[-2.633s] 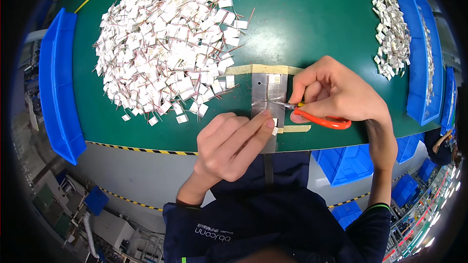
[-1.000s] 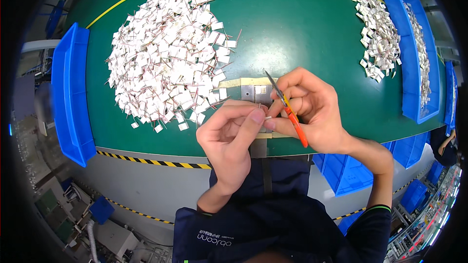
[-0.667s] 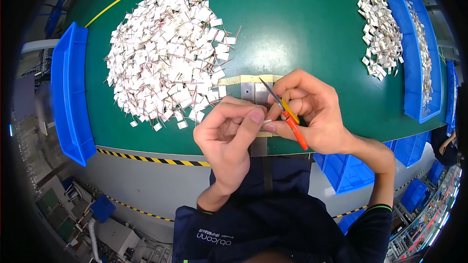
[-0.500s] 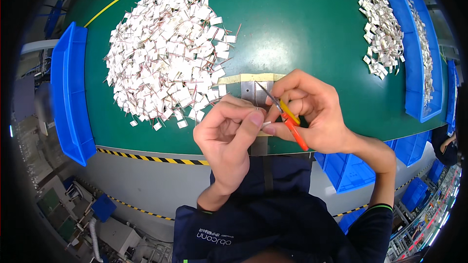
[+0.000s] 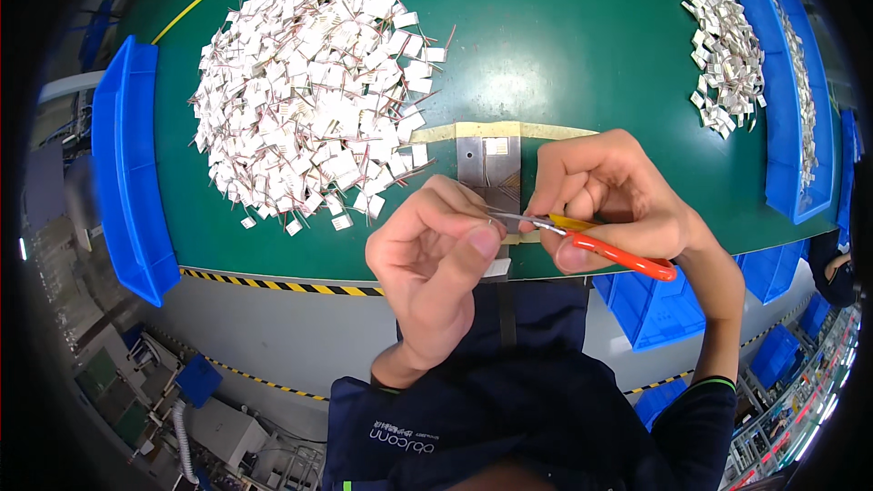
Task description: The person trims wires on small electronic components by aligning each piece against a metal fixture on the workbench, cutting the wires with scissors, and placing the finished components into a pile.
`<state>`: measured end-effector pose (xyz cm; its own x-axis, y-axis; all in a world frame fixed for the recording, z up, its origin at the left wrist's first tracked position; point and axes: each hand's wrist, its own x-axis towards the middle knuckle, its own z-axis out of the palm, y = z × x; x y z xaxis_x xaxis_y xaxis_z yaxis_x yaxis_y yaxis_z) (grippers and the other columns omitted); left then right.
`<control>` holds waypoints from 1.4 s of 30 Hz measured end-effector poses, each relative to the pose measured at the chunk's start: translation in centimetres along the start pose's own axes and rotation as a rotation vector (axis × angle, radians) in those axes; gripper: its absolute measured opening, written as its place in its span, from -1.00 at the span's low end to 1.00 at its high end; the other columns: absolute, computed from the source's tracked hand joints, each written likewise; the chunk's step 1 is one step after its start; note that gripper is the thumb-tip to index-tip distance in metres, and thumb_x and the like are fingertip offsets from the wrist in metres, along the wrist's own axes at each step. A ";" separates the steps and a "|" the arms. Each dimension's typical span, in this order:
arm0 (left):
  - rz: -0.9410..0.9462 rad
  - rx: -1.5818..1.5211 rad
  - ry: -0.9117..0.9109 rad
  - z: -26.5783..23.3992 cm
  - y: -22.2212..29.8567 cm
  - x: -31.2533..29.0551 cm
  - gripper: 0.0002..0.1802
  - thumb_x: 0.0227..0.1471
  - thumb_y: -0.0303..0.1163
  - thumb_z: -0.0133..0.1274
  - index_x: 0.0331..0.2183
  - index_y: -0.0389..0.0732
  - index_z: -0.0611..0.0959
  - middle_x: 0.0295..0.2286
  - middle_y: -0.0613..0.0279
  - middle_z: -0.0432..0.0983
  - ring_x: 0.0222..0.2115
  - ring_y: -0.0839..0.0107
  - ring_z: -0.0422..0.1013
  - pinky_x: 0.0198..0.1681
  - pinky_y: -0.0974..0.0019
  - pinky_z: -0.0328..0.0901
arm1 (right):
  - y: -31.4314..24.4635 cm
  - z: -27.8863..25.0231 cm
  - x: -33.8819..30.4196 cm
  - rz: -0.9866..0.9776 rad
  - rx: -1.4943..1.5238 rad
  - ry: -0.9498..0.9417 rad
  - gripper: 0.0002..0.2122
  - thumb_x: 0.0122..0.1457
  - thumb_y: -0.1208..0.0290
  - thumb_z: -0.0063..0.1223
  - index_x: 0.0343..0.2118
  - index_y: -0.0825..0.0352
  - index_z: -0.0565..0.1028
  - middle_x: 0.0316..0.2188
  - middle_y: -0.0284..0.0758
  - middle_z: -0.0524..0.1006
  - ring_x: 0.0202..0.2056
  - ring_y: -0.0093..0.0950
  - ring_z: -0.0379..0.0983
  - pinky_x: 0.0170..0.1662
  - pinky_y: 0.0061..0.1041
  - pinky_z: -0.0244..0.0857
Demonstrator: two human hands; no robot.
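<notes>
My left hand [image 5: 427, 264] is closed, thumb and forefinger pinching a small wired piece. Its white block [image 5: 496, 268] shows below my thumb, while most of its wires are hidden by the fingers. In my right hand [image 5: 618, 205] is a pair of scissors [image 5: 627, 256] with red-orange and yellow handles. Their blades point left, the tips right by my left fingertips. Beneath both hands lies a grey metal plate [image 5: 473, 173], taped to the bench and bearing one white piece [image 5: 496, 146] near its far edge.
A large pile of white wired pieces [image 5: 309, 91] covers the left of the green bench [image 5: 546, 45]. A smaller pile [image 5: 723, 45] lies at the far right, beside a blue bin [image 5: 791, 191] holding more. Another blue bin [image 5: 127, 182] stands along the left edge.
My right hand has moved right and turned the scissors from steeply tilted to nearly level, tips now at my left fingertips. The white block now hangs below my left thumb, away from my right hand.
</notes>
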<state>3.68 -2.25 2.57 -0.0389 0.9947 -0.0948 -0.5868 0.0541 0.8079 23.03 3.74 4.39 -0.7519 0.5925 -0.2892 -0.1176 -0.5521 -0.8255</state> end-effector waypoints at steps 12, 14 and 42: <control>0.000 0.036 -0.047 -0.6 -0.5 -0.1 -0.93 -0.05 -0.68 0.07 -0.48 -0.38 0.49 -0.46 0.19 0.34 -0.40 0.47 0.27 -0.29 0.47 0.19 | 0.4 -0.2 0.2 -0.056 -0.022 -0.034 -0.84 -0.01 0.73 0.08 -0.32 0.50 0.44 -0.56 -0.34 0.54 -0.62 -0.85 0.32 -0.61 -0.78 -0.03; 0.005 0.024 -0.043 -0.6 -0.6 -0.1 -0.92 -0.05 -0.68 0.07 -0.48 -0.38 0.48 -0.45 0.19 0.33 -0.41 0.48 0.26 -0.29 0.47 0.19 | 0.4 -0.3 0.2 -0.041 -0.040 -0.030 -0.84 -0.01 0.73 0.08 -0.32 0.50 0.45 -0.57 -0.34 0.54 -0.62 -0.84 0.32 -0.61 -0.78 -0.02; 0.004 0.034 -0.028 -1.0 -0.7 -0.3 -0.91 -0.05 -0.66 0.07 -0.50 -0.36 0.48 -0.46 0.17 0.35 -0.43 0.45 0.32 -0.29 0.44 0.25 | 0.4 -0.4 0.3 -0.180 -0.078 0.107 -0.87 0.00 0.75 0.10 -0.34 0.60 0.48 -0.62 -0.26 0.56 -0.67 -0.82 0.33 -0.65 -0.80 0.01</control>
<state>3.28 -2.69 1.45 -0.0183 0.9970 -0.0754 -0.5591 0.0523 0.8274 22.99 3.92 3.77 -0.6497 0.7386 -0.1802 -0.1900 -0.3872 -0.9022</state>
